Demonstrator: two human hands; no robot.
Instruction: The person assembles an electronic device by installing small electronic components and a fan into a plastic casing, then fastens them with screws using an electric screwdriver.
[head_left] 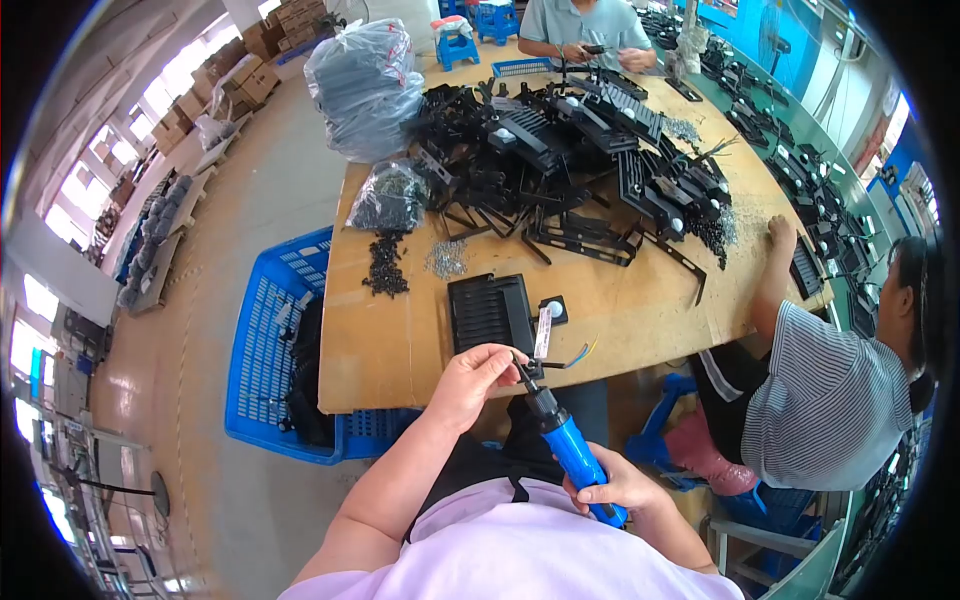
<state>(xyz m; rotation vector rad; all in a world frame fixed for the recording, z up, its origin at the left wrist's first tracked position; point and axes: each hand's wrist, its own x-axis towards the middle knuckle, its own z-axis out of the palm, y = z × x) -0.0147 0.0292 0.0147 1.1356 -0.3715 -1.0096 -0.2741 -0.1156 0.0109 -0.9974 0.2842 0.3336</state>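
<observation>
My right hand grips a blue electric screwdriver by its lower body, with the black nose pointing up toward the table edge. My left hand is closed in a pinch right at the driver's tip; what lies between the fingers is too small to make out. Just beyond them a black finned floodlight housing lies on the wooden table. On its right side sit a small sensor with a white dome and a white label. Coloured wires stick out near the driver tip.
A large heap of black lamps and brackets covers the table's far part. Black screws and silver screws lie in piles at left. A blue crate stands beside the table. Co-workers sit at right and far end.
</observation>
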